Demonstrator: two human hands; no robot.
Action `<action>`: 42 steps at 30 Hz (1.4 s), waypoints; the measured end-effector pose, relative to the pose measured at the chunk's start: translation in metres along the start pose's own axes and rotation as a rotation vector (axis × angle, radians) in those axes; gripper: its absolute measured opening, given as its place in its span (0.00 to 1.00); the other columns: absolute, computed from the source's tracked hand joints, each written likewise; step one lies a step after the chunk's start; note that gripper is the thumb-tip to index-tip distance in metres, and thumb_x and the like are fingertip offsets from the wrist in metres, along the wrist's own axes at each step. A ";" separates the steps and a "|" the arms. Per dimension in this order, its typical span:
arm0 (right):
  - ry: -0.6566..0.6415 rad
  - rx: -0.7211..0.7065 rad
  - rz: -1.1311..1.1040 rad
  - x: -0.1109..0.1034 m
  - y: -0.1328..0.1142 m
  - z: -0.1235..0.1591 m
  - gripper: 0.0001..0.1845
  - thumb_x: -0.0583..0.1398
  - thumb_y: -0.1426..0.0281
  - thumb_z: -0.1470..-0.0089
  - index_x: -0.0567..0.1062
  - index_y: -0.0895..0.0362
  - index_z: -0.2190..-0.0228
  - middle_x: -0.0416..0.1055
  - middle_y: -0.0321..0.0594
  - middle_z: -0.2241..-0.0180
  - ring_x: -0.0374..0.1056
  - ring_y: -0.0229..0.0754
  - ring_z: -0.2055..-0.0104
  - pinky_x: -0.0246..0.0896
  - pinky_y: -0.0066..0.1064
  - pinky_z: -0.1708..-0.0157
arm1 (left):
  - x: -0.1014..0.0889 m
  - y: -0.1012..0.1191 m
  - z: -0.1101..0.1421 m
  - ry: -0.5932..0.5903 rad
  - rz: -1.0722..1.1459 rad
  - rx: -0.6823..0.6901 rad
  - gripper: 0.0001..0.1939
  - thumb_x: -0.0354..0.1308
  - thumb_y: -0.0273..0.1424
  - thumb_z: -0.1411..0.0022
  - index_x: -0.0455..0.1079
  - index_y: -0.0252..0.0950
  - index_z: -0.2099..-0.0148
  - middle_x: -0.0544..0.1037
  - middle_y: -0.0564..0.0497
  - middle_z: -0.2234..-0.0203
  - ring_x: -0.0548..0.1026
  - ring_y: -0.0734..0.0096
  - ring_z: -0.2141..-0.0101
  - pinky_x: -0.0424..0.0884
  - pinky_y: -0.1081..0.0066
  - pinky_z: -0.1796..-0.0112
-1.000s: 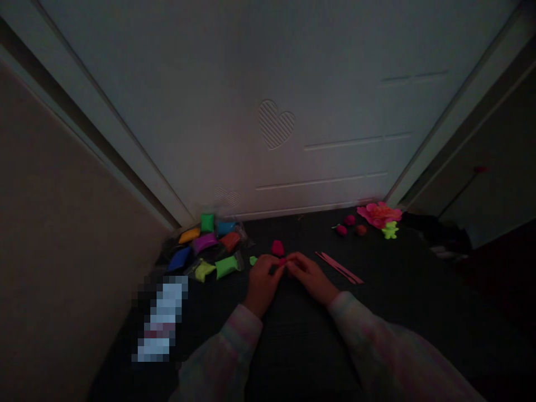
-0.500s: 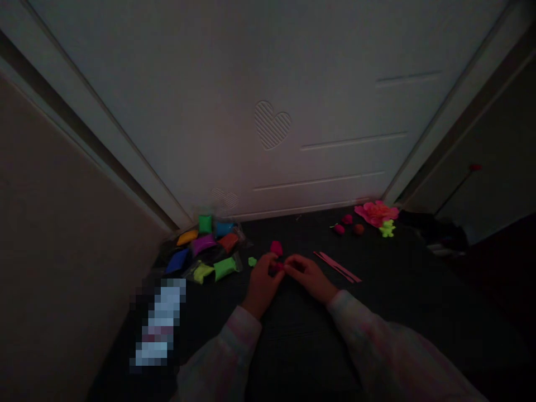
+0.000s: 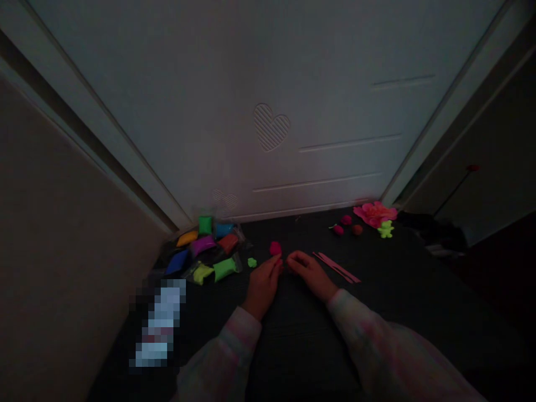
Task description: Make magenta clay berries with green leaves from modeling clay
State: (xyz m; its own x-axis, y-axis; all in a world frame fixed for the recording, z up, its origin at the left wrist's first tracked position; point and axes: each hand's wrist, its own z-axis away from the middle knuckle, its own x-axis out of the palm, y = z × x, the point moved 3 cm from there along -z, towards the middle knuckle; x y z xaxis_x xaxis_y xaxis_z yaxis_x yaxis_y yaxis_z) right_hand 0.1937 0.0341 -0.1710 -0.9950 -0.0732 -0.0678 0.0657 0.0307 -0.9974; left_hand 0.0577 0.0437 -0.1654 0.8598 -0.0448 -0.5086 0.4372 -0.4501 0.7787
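Observation:
My left hand (image 3: 264, 285) is closed above the dark table, its fingers pressed together and pointing away from me. Whatever lies under those fingers is hidden. My right hand (image 3: 310, 274) faces it across a small gap, with curled fingers and the thumb drawn in. I cannot make out what it pinches, if anything. A bright pink lump of what looks like modelling clay (image 3: 275, 248) rests just beyond my left fingertips. Left of that hand lies a small light-green piece (image 3: 252, 262). Thin pink strips (image 3: 338, 267) lie to the right of my right hand.
Several coloured packets, among them a green packet (image 3: 225, 269) and a purple packet (image 3: 203, 245), lie at the left. Small round pink pieces (image 3: 338, 229), a pink flower (image 3: 376, 214) and a yellow-green bear shape (image 3: 386, 229) sit back right. A white door (image 3: 188, 111) stands behind the table.
The pink piece seen between my fingertips earlier is now out of sight. My hands have parted slightly, and my left fingers have straightened and come together.

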 end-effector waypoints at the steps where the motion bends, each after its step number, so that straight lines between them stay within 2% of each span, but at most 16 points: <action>1: -0.001 -0.001 0.002 0.000 0.000 0.000 0.16 0.54 0.56 0.53 0.67 0.56 0.75 0.61 0.32 0.78 0.57 0.35 0.75 0.54 0.28 0.73 | 0.000 -0.001 0.000 0.000 0.025 -0.013 0.13 0.50 0.27 0.43 0.69 0.36 0.56 0.77 0.48 0.64 0.76 0.69 0.67 0.72 0.67 0.61; 7: -0.007 -0.045 0.046 0.002 0.001 0.001 0.13 0.54 0.60 0.51 0.68 0.55 0.66 0.64 0.34 0.74 0.61 0.36 0.71 0.58 0.29 0.70 | 0.005 -0.007 0.000 -0.001 0.221 -0.165 0.17 0.45 0.28 0.41 0.62 0.35 0.49 0.72 0.44 0.55 0.75 0.69 0.62 0.74 0.67 0.63; 13: -0.003 -0.139 0.209 0.004 -0.002 0.003 0.17 0.57 0.68 0.54 0.69 0.53 0.58 0.63 0.34 0.74 0.59 0.36 0.72 0.57 0.31 0.69 | 0.012 -0.010 -0.002 -0.077 0.485 -0.313 0.20 0.46 0.27 0.42 0.56 0.34 0.45 0.75 0.43 0.60 0.75 0.70 0.62 0.73 0.67 0.62; 17: -0.007 -0.175 0.286 0.003 -0.001 0.003 0.16 0.58 0.69 0.54 0.72 0.52 0.60 0.64 0.35 0.75 0.59 0.37 0.73 0.57 0.31 0.70 | 0.012 -0.011 0.000 -0.122 0.629 -0.413 0.21 0.50 0.26 0.44 0.60 0.33 0.47 0.75 0.44 0.61 0.75 0.68 0.62 0.72 0.66 0.61; 24: 0.041 -0.162 0.313 0.002 0.000 0.002 0.12 0.56 0.65 0.52 0.73 0.55 0.65 0.66 0.36 0.75 0.60 0.37 0.73 0.57 0.31 0.70 | 0.012 -0.009 0.000 -0.139 0.844 -0.539 0.19 0.49 0.30 0.44 0.64 0.29 0.50 0.75 0.41 0.60 0.74 0.62 0.59 0.70 0.62 0.58; 31: 0.060 -0.108 0.266 0.000 -0.004 0.002 0.10 0.55 0.65 0.50 0.71 0.57 0.68 0.63 0.33 0.78 0.58 0.36 0.75 0.55 0.29 0.73 | 0.015 -0.006 0.000 -0.170 0.915 -0.567 0.21 0.60 0.27 0.53 0.68 0.31 0.54 0.74 0.42 0.57 0.73 0.63 0.58 0.68 0.63 0.55; 35: 0.038 -0.080 0.215 -0.001 -0.001 0.000 0.10 0.55 0.63 0.50 0.70 0.57 0.69 0.62 0.32 0.79 0.59 0.35 0.75 0.56 0.28 0.73 | 0.014 -0.005 -0.001 -0.169 0.914 -0.580 0.20 0.61 0.29 0.53 0.70 0.31 0.56 0.76 0.43 0.59 0.74 0.65 0.61 0.68 0.65 0.57; 42: -0.019 -0.077 0.171 -0.002 0.003 -0.002 0.11 0.55 0.62 0.50 0.70 0.57 0.69 0.66 0.34 0.76 0.63 0.36 0.72 0.58 0.29 0.69 | 0.011 -0.004 -0.002 -0.135 0.879 -0.596 0.16 0.63 0.30 0.54 0.71 0.30 0.61 0.77 0.46 0.66 0.75 0.70 0.67 0.70 0.70 0.63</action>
State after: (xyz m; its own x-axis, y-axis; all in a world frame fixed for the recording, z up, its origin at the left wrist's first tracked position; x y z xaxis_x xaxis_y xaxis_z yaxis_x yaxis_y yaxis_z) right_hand 0.1956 0.0360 -0.1735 -0.9682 -0.0792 -0.2373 0.2271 0.1201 -0.9664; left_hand 0.0660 0.0468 -0.1739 0.9157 -0.2557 0.3101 -0.2317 0.2945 0.9271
